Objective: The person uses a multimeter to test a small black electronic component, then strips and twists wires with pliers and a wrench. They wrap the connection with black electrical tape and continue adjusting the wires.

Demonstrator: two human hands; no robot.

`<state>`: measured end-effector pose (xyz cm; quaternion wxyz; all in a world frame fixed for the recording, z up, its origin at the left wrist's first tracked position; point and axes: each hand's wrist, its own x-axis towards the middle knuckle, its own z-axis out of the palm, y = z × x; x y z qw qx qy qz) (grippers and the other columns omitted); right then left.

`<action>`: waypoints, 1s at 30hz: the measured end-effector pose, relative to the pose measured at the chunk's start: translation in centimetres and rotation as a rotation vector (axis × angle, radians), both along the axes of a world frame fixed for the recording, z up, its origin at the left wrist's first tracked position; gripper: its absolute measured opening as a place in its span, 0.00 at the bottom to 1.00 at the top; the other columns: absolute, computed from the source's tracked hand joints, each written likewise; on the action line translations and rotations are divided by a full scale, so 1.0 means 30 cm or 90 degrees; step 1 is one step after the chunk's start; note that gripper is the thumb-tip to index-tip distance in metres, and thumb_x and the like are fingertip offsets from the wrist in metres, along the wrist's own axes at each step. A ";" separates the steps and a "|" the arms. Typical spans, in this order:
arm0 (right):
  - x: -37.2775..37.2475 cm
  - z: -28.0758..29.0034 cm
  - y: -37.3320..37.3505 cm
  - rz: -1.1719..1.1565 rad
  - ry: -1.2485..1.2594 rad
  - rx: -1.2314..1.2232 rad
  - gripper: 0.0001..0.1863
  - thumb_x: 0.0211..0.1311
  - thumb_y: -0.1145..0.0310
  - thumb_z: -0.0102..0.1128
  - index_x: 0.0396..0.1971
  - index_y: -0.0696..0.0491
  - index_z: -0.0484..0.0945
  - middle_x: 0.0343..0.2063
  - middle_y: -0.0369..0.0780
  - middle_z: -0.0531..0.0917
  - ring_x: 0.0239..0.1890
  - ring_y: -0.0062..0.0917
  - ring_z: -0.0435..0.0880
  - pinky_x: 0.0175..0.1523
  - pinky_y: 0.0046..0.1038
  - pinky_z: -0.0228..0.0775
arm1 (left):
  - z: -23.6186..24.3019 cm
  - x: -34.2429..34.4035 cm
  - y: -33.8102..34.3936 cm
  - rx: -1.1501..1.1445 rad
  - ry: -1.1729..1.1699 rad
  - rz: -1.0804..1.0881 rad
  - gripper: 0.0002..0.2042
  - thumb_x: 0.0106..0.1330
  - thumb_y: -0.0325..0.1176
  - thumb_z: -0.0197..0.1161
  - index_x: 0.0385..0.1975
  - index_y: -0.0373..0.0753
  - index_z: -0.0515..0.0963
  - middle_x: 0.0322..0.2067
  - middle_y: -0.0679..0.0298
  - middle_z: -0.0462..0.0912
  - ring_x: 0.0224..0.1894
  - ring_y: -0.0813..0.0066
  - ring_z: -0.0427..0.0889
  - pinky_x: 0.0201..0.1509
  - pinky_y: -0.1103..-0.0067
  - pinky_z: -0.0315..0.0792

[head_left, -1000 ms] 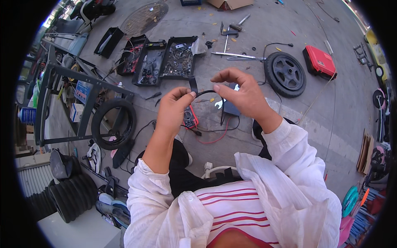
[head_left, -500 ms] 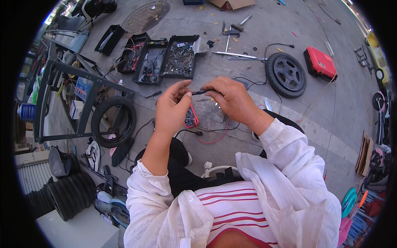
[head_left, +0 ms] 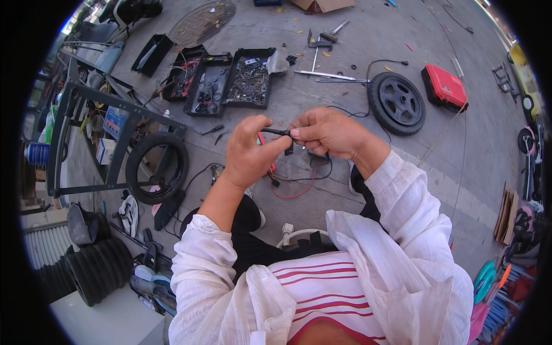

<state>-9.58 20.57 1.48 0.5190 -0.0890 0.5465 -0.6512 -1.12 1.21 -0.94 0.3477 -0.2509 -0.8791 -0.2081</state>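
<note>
Above the pavement my two hands meet at a thin black cable [head_left: 275, 131]. My left hand [head_left: 248, 152] is closed on it, thumb stretched along its right end. The fingertips of my right hand [head_left: 330, 135] pinch that same end. A small dark flap hangs just below the left thumb; I cannot make out whether it is tape or part of the cable. Behind my left hand a red-edged device [head_left: 271, 169] is mostly hidden. A red wire [head_left: 294, 197] curves over the ground beneath my hands, beside black leads.
Open black cases of small hardware [head_left: 250, 80] lie ahead. A spoked wheel [head_left: 397, 103] and a red case [head_left: 445, 87] are at right. To the left stands a dark metal frame [head_left: 129, 146] with a loose tire [head_left: 157, 168] against it. A hammer [head_left: 335, 32] lies farther off.
My hands have shifted slightly to the right. The right fingers have turned from lying over the cable to pinching its end, and a dark flap now shows below the left thumb.
</note>
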 end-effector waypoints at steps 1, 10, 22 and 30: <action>0.000 -0.002 0.003 0.004 -0.015 -0.008 0.11 0.65 0.68 0.58 0.39 0.62 0.76 0.18 0.29 0.69 0.16 0.09 0.60 0.18 0.14 0.48 | 0.002 0.001 0.003 -0.005 0.014 -0.006 0.15 0.38 0.24 0.69 0.28 0.49 0.80 0.37 0.63 0.69 0.42 0.63 0.75 0.39 0.72 0.72; 0.057 -0.062 -0.026 -0.156 0.330 0.044 0.07 0.62 0.71 0.59 0.37 0.58 0.78 0.24 0.31 0.77 0.24 0.11 0.69 0.27 0.16 0.61 | -0.005 0.036 0.047 0.226 -0.137 0.047 0.12 0.41 0.21 0.72 0.27 0.41 0.81 0.32 0.63 0.65 0.33 0.70 0.67 0.33 0.78 0.64; 0.115 -0.043 -0.044 -0.141 0.749 0.022 0.06 0.54 0.77 0.62 0.31 0.59 0.75 0.27 0.41 0.78 0.31 0.29 0.78 0.36 0.28 0.69 | -0.015 0.038 0.036 0.849 -0.511 0.068 0.03 0.59 0.24 0.65 0.31 0.34 0.79 0.31 0.71 0.74 0.30 0.85 0.71 0.35 0.87 0.65; 0.152 -0.029 -0.061 -0.101 0.854 0.103 0.07 0.51 0.75 0.63 0.29 0.57 0.74 0.25 0.42 0.77 0.29 0.37 0.77 0.34 0.31 0.68 | -0.009 0.020 -0.035 0.738 -0.781 0.076 0.09 0.62 0.31 0.64 0.37 0.33 0.78 0.26 0.70 0.77 0.28 0.86 0.72 0.31 0.88 0.64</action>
